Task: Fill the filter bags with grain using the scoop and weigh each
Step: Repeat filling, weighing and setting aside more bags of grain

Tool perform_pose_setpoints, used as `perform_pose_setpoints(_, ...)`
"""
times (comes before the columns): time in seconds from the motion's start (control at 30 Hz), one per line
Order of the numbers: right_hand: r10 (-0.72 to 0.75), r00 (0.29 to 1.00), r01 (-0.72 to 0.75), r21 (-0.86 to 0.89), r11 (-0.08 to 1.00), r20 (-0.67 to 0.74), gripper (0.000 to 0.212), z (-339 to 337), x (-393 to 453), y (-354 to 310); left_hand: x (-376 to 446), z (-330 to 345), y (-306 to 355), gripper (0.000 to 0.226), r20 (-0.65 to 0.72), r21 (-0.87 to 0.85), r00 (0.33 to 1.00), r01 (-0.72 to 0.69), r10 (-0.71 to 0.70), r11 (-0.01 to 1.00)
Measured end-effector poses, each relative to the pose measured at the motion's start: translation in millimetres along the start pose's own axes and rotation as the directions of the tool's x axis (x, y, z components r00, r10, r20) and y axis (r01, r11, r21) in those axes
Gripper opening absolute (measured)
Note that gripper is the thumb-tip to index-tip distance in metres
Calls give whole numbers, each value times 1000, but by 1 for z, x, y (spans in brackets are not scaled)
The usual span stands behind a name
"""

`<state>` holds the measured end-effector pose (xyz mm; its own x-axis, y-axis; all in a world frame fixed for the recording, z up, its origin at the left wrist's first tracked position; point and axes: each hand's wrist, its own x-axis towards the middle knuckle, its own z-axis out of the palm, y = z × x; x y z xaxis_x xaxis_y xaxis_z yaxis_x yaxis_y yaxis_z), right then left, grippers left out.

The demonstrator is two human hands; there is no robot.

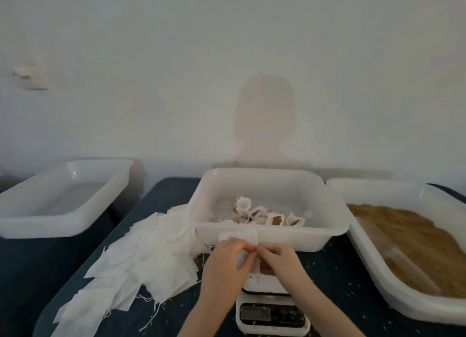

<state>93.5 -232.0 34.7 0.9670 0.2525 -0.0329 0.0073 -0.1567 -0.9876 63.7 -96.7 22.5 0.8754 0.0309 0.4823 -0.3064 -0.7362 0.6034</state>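
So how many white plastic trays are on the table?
3: an empty white plastic tray far left, the middle tray holding filled filter bags, and the right tray holding grain.

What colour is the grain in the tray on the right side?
The grain is golden brown, against the white tray. The head view, the only one, shows it.

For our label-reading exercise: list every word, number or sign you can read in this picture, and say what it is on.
No text can be read.
Scale display: dark and blurred; no digits can be made out.
Scale buttons: small marks, too blurred to read.
Trays, filter bags and wall: no text visible.
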Motion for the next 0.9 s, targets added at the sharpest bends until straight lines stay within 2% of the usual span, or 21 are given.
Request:
perform_pose_setpoints(0.23, 72, 997, -69, 67, 995, -42, 29, -13, -3, -2, 8, 11, 10, 17, 47, 85, 999, 7, -11, 996)
perform_pose_setpoints(0.4, 72, 995, -68, 63, 996, -69, 30, -17, -1, -4, 18, 15, 17, 14, 13, 152, 1000, 8, -10, 988)
perform_pose_setpoints(0.53, 40, 996, -35, 53, 998, -81, 33, -22, 1, -3, 23, 20, 22, 13, 36, 139, 999, 4, -9, 990)
perform_pose_setpoints(0.7, 88, 991, -74, 138, 988, -98, 27, -22, -1, -3, 23, 25, 24, 11, 14, 165, 1000, -3, 1, 986)
perform_pose_setpoints(0.77, 95, 989, -76, 163, 984, -109, 27, -24, -2, -2, 24, 24, 26, 12, 30, 125, 999, 19, -23, 992)
perform_pose_setpoints(0.83, 80, 988, -66, 110, 992, -129, 25, -26, -3, 0, 24, 22, 29, 14, 45, 41, 996, 74, -76, 996)
perform_pose_setpoints(0.9, 25, 980, -42, -84, 996, -195, 21, -29, -3, 4, 25, 19, 29, 15, 11, 41, 991, 132, -132, 990)
